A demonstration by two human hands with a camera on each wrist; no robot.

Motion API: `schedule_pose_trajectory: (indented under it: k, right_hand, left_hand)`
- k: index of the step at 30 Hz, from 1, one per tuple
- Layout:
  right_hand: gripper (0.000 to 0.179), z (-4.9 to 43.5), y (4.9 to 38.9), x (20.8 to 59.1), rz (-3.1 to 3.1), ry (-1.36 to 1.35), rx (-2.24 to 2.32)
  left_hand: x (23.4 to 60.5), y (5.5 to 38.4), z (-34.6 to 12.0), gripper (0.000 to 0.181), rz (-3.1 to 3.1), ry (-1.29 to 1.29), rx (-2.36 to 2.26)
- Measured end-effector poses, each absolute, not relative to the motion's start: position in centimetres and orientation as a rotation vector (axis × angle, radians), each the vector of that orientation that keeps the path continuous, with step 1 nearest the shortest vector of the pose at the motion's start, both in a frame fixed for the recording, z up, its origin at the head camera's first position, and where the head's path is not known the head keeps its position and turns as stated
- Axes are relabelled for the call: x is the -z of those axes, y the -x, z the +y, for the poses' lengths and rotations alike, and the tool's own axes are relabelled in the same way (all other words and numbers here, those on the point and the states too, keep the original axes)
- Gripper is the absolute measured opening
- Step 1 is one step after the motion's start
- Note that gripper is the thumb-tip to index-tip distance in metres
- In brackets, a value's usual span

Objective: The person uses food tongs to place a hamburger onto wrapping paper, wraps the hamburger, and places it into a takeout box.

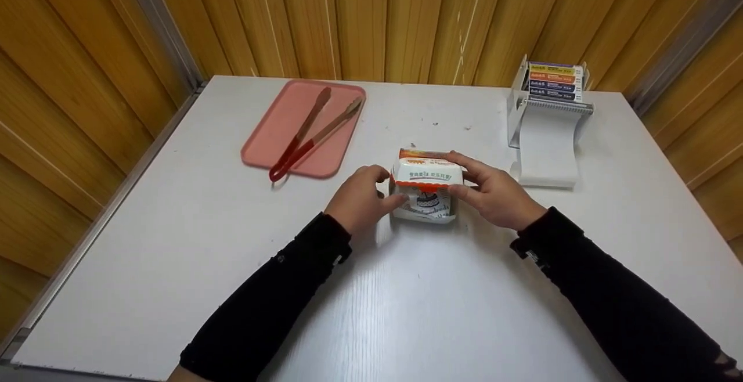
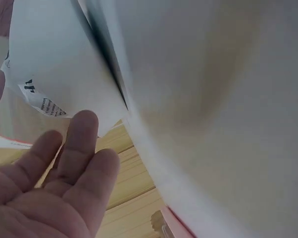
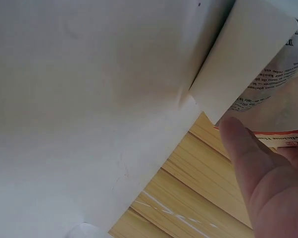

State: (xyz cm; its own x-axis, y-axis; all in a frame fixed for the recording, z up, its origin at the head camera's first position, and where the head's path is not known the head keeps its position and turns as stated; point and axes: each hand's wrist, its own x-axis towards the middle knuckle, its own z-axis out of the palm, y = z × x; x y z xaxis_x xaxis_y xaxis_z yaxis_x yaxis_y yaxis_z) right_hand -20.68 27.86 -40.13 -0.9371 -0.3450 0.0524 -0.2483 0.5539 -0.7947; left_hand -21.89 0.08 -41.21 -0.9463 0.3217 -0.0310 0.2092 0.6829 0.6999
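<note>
A small white-and-orange paper burger box (image 1: 428, 173) stands on the white table between both hands. Printed wrapping paper (image 1: 432, 201) shows through its open front, below the lid; what the paper covers is hidden. My left hand (image 1: 364, 196) is at the box's left side, the thumb by the front opening. In the left wrist view its fingers (image 2: 82, 144) are spread and loosely bent beside the box wall. My right hand (image 1: 493, 193) holds the lid's right side, thumb at the front edge and fingers across the top towards the back.
A pink tray (image 1: 264, 144) at the back left bears red-handled tongs (image 1: 302, 148). At the back right stands a white dispenser (image 1: 516, 109) with several coloured boxes (image 1: 554, 83) and a white paper strip (image 1: 548, 150) hanging onto the table. Wood-patterned walls (image 1: 360, 22) enclose the table.
</note>
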Motion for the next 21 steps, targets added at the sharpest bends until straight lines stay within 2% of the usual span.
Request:
schedule_pose_trajectory:
  k: [5,9,21]
  right_hand:
    - [0.065,27.9,20.3,40.5,2.682,0.548,1.319]
    - [0.07,28.0,19.8,40.9,2.732,0.57,1.256]
    - [0.069,27.4,18.5,41.9,2.888,0.668,1.064]
  left_hand:
    - [41.2,21.8,0.3,0.094,2.702,-0.439,-1.18]
    - [41.2,21.7,0.6,0.109,2.697,-0.576,-1.112]
    - [41.4,21.9,1.4,0.087,2.801,-0.681,-0.908]
